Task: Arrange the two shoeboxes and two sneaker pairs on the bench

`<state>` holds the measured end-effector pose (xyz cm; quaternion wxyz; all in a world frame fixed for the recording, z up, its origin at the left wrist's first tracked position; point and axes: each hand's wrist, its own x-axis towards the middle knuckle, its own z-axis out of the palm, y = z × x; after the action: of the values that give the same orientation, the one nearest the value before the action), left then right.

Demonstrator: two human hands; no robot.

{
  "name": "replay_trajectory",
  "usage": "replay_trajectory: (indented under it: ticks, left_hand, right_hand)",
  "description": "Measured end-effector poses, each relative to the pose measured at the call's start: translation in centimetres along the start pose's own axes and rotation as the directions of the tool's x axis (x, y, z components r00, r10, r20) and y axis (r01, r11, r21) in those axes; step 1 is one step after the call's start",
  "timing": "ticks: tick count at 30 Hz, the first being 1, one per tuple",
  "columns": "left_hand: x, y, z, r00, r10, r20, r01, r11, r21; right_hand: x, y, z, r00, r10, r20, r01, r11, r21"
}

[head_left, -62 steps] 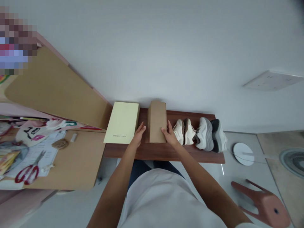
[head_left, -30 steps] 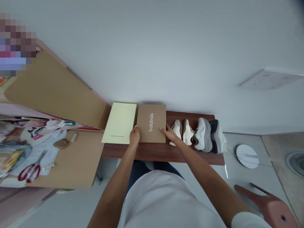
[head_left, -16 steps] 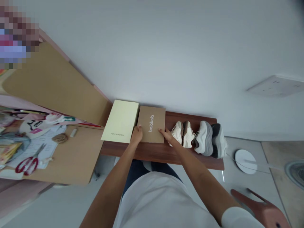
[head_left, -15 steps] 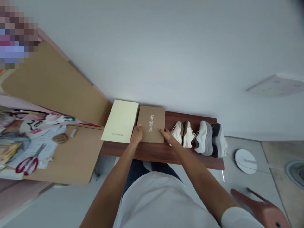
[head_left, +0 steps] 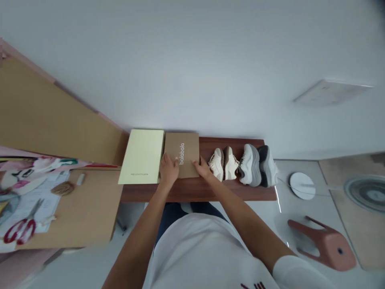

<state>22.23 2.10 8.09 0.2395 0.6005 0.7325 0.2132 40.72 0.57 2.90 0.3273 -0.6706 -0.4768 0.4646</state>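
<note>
A brown shoe box [head_left: 184, 150] with white lettering lies flat on a low dark wooden shelf [head_left: 222, 190] against the wall. My left hand [head_left: 168, 170] rests on its near left corner with fingers curled over the lid. My right hand [head_left: 202, 168] touches its near right corner, fingers bent against the side. A pale yellow box [head_left: 142, 155] lies right beside the brown one on its left, touching it.
A pair of cream sneakers [head_left: 223, 163] and a pair of grey-white sneakers [head_left: 257, 165] stand on the shelf to the right. A desk [head_left: 87, 208] with scissors [head_left: 18, 228] and papers is at left. A pink stool [head_left: 323, 241] and a white disc [head_left: 302, 185] are on the floor at right.
The brown box was turned from standing on its side to lying flat, lettering up, then pushed against the yellow box. My left hand has slid onto its lid.
</note>
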Motion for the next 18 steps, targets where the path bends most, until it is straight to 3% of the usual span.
replay_trajectory:
  ticks: [3, 7, 12, 18]
  left_hand:
    - [-1.0, 1.8, 0.6, 0.981, 0.191, 0.02, -0.19, 0.979, -0.069]
    - [-3.6, 4.7, 2.8, 0.928, 0.349, 0.13, -0.328, 0.931, -0.158]
    - [-7.4, 7.9, 6.2, 0.857, 0.453, 0.245, -0.391, 0.882, -0.261]
    - [-9.6, 8.5, 10.0, 0.843, 0.444, 0.304, -0.36, 0.885, -0.294]
  right_hand:
    - [-2.0, -0.2, -2.0, 0.992, -0.018, -0.125, 0.015, 1.0, -0.021]
    - [-5.2, 0.8, -7.1, 0.98, -0.048, -0.191, 0.054, 0.998, 0.028]
    - [-7.6, 3.0, -13.3, 0.957, -0.005, -0.292, 0.01, 1.0, 0.016]
    - [-8.6, 6.0, -16.3, 0.94, 0.003, -0.341, -0.019, 0.999, -0.045]
